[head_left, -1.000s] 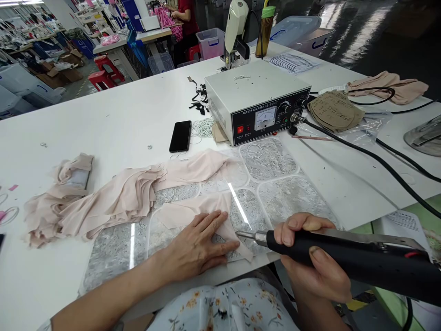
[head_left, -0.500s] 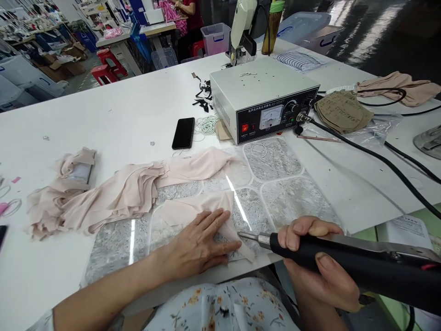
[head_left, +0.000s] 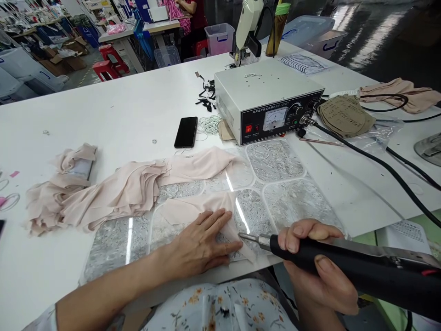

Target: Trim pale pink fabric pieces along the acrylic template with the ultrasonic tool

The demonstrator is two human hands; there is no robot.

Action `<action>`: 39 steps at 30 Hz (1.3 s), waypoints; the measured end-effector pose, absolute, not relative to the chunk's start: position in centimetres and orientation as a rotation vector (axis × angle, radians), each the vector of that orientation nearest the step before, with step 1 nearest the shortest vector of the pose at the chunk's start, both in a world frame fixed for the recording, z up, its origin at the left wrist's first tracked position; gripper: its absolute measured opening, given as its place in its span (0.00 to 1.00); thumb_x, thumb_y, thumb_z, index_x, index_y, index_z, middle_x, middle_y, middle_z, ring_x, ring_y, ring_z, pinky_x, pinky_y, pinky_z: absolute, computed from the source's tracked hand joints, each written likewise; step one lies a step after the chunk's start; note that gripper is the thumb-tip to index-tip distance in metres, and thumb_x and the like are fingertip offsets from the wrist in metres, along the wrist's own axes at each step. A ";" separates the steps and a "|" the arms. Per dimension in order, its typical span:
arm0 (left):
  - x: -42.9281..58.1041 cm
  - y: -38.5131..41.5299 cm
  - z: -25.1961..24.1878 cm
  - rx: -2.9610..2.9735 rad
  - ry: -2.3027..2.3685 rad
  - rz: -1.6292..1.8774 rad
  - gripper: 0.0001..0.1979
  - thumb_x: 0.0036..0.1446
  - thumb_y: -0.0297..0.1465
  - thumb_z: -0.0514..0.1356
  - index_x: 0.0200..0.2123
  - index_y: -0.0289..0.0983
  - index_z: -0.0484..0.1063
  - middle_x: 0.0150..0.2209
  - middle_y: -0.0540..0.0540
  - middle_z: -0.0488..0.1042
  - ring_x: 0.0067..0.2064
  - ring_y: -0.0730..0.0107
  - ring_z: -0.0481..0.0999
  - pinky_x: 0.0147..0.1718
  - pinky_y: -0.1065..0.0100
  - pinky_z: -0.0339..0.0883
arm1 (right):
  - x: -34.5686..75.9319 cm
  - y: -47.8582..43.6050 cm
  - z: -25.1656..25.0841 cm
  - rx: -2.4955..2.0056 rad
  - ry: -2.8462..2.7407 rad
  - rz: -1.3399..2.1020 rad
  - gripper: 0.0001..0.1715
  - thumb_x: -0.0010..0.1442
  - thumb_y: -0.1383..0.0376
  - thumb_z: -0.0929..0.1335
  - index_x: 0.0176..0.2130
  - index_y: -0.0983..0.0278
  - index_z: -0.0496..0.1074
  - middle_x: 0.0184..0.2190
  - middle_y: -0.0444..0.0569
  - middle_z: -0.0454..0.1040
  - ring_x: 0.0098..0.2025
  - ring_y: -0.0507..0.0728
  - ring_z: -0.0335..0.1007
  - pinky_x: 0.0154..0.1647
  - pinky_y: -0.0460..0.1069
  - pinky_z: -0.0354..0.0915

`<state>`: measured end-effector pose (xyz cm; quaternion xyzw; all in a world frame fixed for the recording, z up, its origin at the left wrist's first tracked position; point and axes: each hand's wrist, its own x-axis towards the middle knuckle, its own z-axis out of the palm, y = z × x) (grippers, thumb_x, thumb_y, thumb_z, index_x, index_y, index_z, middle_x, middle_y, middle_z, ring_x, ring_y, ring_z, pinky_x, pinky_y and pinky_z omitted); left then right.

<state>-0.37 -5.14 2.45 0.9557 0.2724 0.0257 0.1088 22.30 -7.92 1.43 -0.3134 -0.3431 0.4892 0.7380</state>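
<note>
My left hand (head_left: 206, 241) lies flat on a thin pale-pink fabric piece (head_left: 193, 205), its fingers stretched out and pressing it to a grey marbled mat (head_left: 289, 202). My right hand (head_left: 319, 266) is wrapped round a black handheld ultrasonic welder (head_left: 361, 266). The welder's metal tip (head_left: 248, 237) points left, at the fabric's right edge beside my left thumb; whether it touches the fabric I cannot tell. Behind my left hand, a layered stack of the same pink fabric (head_left: 134, 188) stretches across the mat and table.
A grey control box (head_left: 268, 101) stands at the back, with a black cable (head_left: 375, 158) curving right. A phone (head_left: 186, 132), elastic cord (head_left: 208, 125) and black scraps (head_left: 207, 94) lie left of it. Brown paper patterns (head_left: 344, 115) sit at right. Farther off, a person (head_left: 188, 8) handles pink material.
The view has shifted slightly, so the background items sit a little farther right. Both hands, the fabric and the welder keep nearly the same positions.
</note>
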 end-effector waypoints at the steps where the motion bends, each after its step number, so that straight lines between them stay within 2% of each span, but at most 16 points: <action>1: -0.4 -5.2 2.4 2.809 0.802 0.075 0.22 0.63 0.37 0.60 0.59 0.47 0.64 0.67 0.33 0.49 0.64 0.38 0.57 0.56 0.43 0.60 | 22.3 -8.0 1.4 -0.687 -0.749 1.077 0.08 0.53 0.63 0.69 0.34 0.62 0.67 0.31 0.44 0.63 0.26 0.49 0.63 0.27 0.50 0.67; 10: -0.4 -5.2 2.3 2.811 0.789 0.101 0.21 0.63 0.37 0.60 0.59 0.47 0.65 0.67 0.34 0.48 0.64 0.38 0.58 0.55 0.43 0.60 | 22.6 -7.9 1.7 -0.687 -0.894 1.034 0.04 0.57 0.65 0.68 0.35 0.61 0.68 0.30 0.44 0.66 0.25 0.50 0.64 0.26 0.51 0.68; 21: -0.5 -5.2 2.0 2.769 0.799 0.111 0.19 0.65 0.38 0.58 0.58 0.47 0.66 0.67 0.34 0.50 0.65 0.41 0.56 0.57 0.43 0.58 | 22.2 -7.8 2.0 -0.682 -0.863 1.021 0.05 0.55 0.65 0.67 0.35 0.62 0.66 0.30 0.44 0.65 0.26 0.50 0.64 0.27 0.51 0.67; 30: -0.5 -5.1 1.9 2.819 0.785 0.160 0.20 0.63 0.38 0.60 0.58 0.47 0.66 0.66 0.32 0.50 0.62 0.37 0.61 0.54 0.43 0.61 | 21.5 -7.2 2.0 -0.667 -0.866 1.021 0.05 0.55 0.65 0.68 0.35 0.62 0.67 0.31 0.43 0.66 0.25 0.50 0.66 0.27 0.50 0.68; 35: -0.6 -5.0 1.6 2.841 0.787 0.243 0.18 0.65 0.39 0.57 0.57 0.48 0.67 0.67 0.34 0.49 0.61 0.39 0.63 0.53 0.45 0.62 | 21.3 -6.9 2.4 -0.662 -0.908 1.007 0.04 0.57 0.65 0.68 0.35 0.61 0.68 0.31 0.43 0.67 0.25 0.49 0.67 0.26 0.49 0.69; 39: -0.6 -5.0 1.7 2.857 0.789 0.234 0.20 0.63 0.39 0.60 0.58 0.49 0.66 0.67 0.35 0.51 0.62 0.42 0.62 0.53 0.47 0.63 | 21.2 -6.7 2.4 -0.648 -0.915 0.994 0.03 0.58 0.65 0.67 0.35 0.61 0.68 0.30 0.43 0.66 0.25 0.49 0.67 0.26 0.49 0.69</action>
